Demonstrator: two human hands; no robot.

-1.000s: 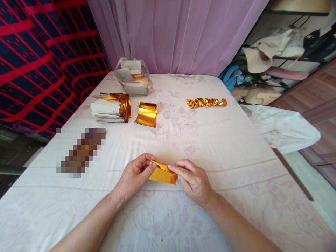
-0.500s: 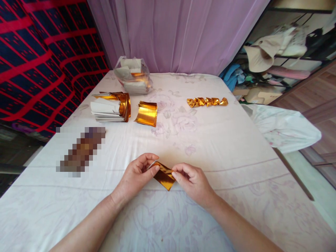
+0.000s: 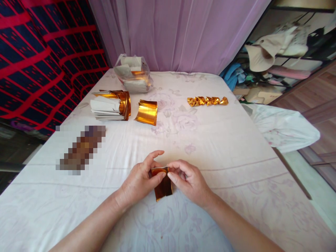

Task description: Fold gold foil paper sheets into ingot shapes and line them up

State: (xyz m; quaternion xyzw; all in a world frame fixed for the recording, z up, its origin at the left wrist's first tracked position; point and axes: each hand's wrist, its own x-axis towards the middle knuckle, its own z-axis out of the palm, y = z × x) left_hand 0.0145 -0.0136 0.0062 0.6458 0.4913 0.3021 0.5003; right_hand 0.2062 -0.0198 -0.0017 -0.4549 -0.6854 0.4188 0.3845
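Observation:
Both hands pinch one folded gold foil sheet (image 3: 163,187) just above the white flowered cloth near the table's front edge. My left hand (image 3: 139,180) grips its top left corner with thumb and forefinger. My right hand (image 3: 190,182) holds the top right corner, and the sheet hangs down between them. Farther back lie a curled gold foil sheet (image 3: 147,112) and a stack of foil papers (image 3: 110,106), white side showing. A row of folded gold pieces (image 3: 207,101) lies at the back right.
The table (image 3: 223,147) wears a white flowered cloth. A clear plastic bag of papers (image 3: 133,74) stands at the back by the purple curtain. A blurred patch (image 3: 81,148) lies at the left. A white cloth (image 3: 283,127) hangs off the right edge.
The hands have drawn closer together and turned the gold sheet from lying flat and wide to hanging narrow and upright between the fingers.

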